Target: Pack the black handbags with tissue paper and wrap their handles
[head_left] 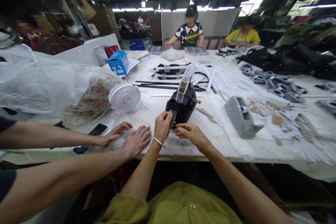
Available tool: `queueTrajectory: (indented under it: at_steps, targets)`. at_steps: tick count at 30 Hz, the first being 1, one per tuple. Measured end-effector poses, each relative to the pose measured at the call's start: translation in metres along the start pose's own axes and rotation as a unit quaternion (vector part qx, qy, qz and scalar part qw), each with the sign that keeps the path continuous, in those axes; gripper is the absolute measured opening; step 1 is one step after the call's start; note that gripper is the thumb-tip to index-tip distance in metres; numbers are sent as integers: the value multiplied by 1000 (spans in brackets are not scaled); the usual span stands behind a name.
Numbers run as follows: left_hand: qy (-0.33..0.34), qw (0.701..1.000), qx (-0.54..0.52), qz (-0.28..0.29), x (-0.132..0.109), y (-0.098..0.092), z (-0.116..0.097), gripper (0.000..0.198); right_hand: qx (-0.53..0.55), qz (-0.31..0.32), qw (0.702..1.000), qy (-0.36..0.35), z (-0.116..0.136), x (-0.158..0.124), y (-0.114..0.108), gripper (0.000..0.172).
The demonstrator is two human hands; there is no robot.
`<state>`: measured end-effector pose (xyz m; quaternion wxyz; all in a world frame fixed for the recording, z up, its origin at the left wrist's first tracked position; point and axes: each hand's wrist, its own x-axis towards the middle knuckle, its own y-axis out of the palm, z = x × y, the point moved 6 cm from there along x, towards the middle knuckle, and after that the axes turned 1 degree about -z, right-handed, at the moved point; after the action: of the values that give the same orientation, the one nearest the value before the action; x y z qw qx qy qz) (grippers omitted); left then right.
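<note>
A black bag [187, 106] with a gold buckle [183, 86] stands on the white table in front of me. Clear plastic wraps the strap around the buckle. My left hand [163, 125], with a bangle at the wrist, is closed on a dark strap end [172, 117] covered in clear film, at the bag's near left side. Close to the bag's lower front, my right hand [193, 135] has its thumb and fingertips near each other; whether something thin is between them is too small to tell.
A co-worker's two hands [138, 141] rest on the table at left, near a phone [98, 130]. Beyond are a white fan [124, 97] and blue box [118, 63]. A tape dispenser [241, 117] stands right, with paper scraps and grey rolls [279, 84] farther off.
</note>
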<state>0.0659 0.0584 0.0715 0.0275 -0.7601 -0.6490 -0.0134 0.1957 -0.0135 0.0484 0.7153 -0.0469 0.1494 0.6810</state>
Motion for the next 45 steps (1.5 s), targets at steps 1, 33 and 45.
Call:
queueTrajectory:
  at_steps: [1, 33, 45]
  targets:
    - [5, 1000, 5, -2, 5, 2, -3, 32, 3, -5, 1000, 4, -1, 1, 0, 47]
    - [-49, 991, -109, 52, 33, 8, -7, 42, 95, -123, 985, -72, 43, 33, 9, 25]
    - [-27, 998, -45, 33, 20, -5, -8, 23, 85, -143, 981, -98, 42, 38, 10, 27]
